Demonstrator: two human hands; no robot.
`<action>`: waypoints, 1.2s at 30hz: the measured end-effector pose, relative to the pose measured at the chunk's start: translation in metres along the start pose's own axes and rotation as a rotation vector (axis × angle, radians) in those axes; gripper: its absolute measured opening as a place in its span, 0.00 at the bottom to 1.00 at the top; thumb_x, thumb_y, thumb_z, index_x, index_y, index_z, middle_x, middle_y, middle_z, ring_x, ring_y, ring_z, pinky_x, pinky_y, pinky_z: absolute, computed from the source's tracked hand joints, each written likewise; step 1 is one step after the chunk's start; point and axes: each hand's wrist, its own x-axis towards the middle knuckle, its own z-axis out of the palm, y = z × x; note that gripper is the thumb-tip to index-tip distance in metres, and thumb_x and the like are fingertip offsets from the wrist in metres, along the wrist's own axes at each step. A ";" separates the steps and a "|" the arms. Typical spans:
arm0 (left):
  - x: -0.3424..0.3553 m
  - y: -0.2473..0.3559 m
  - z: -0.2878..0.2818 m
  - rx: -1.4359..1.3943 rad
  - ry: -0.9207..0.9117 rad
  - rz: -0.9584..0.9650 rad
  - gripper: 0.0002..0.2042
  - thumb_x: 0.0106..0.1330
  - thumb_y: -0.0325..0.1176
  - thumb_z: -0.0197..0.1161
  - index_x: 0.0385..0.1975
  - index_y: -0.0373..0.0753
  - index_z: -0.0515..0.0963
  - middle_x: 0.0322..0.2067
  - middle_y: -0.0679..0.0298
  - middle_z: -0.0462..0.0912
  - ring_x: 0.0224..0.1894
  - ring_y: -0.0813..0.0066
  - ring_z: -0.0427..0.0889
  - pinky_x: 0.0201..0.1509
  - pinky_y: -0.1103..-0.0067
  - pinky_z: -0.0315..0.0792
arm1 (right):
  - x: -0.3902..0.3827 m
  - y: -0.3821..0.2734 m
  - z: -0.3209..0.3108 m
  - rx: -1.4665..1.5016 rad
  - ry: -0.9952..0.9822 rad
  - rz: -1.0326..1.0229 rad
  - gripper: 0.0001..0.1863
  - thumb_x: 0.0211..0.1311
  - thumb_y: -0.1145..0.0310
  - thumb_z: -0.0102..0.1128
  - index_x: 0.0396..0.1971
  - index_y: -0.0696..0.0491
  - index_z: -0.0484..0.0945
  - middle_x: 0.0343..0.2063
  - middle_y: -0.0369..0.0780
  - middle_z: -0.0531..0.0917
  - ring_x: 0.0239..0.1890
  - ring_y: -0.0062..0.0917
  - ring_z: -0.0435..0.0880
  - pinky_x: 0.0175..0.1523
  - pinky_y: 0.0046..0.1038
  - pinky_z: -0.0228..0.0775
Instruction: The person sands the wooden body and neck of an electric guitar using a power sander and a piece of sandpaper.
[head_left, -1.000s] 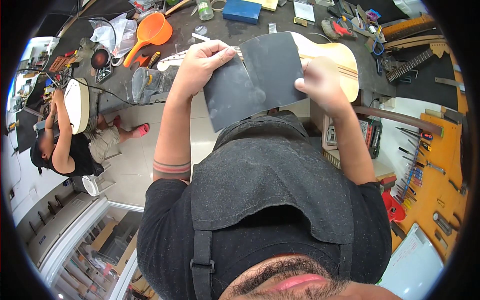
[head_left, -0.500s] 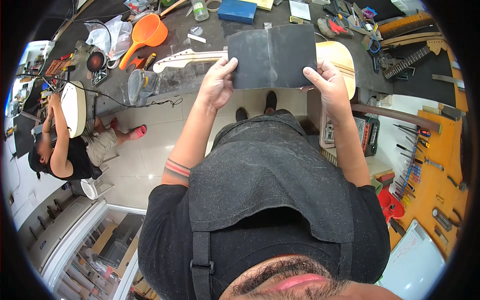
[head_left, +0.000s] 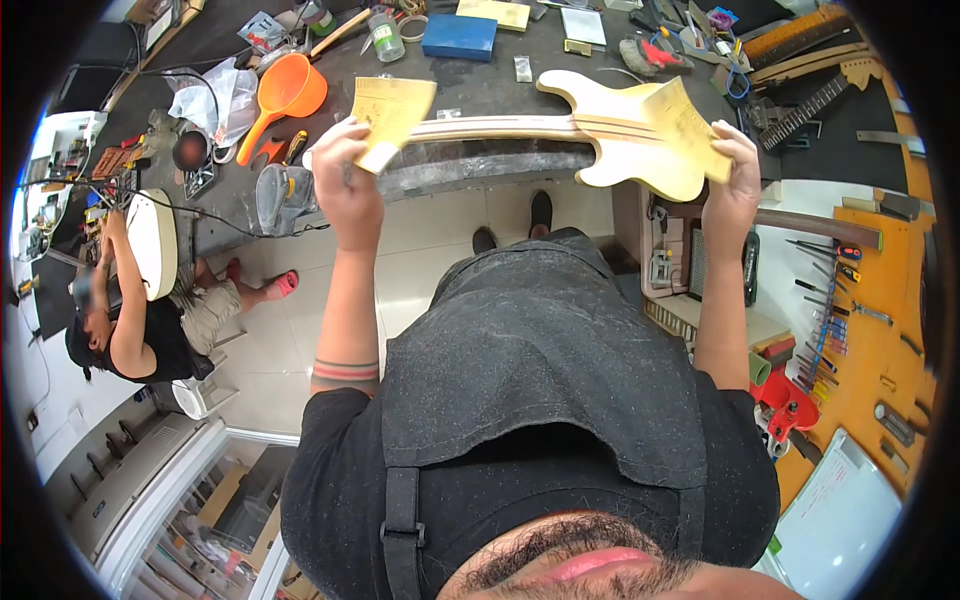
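My left hand (head_left: 346, 185) is closed on one half sheet of sandpaper (head_left: 396, 108), its yellowish printed back showing. Another half sheet of sandpaper (head_left: 682, 122) is gripped in my right hand (head_left: 736, 182), bent and with the same yellow back up. The two pieces are wide apart. Beneath them an unfinished pale wood electric guitar (head_left: 622, 152) lies along the near side of the bench, body to the right and neck to the left. The left piece and hand cover most of its headstock; the right piece hides part of the body.
The dark workbench (head_left: 480, 85) carries an orange dipper (head_left: 290, 88), a clear bottle (head_left: 386, 38), a blue box (head_left: 459, 38) and a brush (head_left: 655, 55). Another guitar neck (head_left: 815, 112) lies at right. A co-worker (head_left: 130, 320) holds a white guitar body (head_left: 153, 245) at far left.
The single dark sheet of sandpaper is now in two halves, one per hand, turned yellow side up. My hands have moved far apart, uncovering the middle of the guitar.
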 end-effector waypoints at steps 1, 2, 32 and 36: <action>0.005 0.007 -0.004 0.140 -0.059 0.186 0.09 0.69 0.16 0.61 0.41 0.40 0.78 0.49 0.55 0.87 0.60 0.53 0.84 0.72 0.60 0.69 | -0.001 0.003 0.000 0.002 0.001 -0.006 0.07 0.73 0.78 0.65 0.47 0.56 0.79 0.60 0.45 0.81 0.69 0.32 0.76 0.75 0.39 0.65; 0.007 0.017 -0.002 0.219 -0.085 0.229 0.12 0.63 0.14 0.59 0.39 0.42 0.78 0.51 0.57 0.86 0.65 0.47 0.81 0.77 0.53 0.62 | -0.001 0.004 0.000 -0.198 -0.017 -0.069 0.06 0.74 0.78 0.64 0.46 0.55 0.79 0.62 0.44 0.80 0.69 0.34 0.76 0.77 0.38 0.64; 0.034 0.109 0.209 -0.452 -0.171 -1.116 0.18 0.80 0.33 0.65 0.64 0.36 0.74 0.46 0.64 0.86 0.37 0.87 0.82 0.26 0.86 0.73 | 0.149 0.117 0.103 -0.030 -0.877 -0.402 0.43 0.58 0.61 0.79 0.73 0.52 0.70 0.69 0.50 0.74 0.73 0.47 0.73 0.76 0.44 0.65; 0.060 0.129 0.233 -0.569 -0.329 -1.043 0.22 0.76 0.29 0.69 0.66 0.35 0.74 0.48 0.64 0.86 0.41 0.85 0.81 0.41 0.85 0.75 | 0.137 0.123 0.081 0.161 -0.823 -0.101 0.43 0.57 0.49 0.80 0.70 0.50 0.74 0.63 0.49 0.81 0.68 0.47 0.78 0.75 0.45 0.66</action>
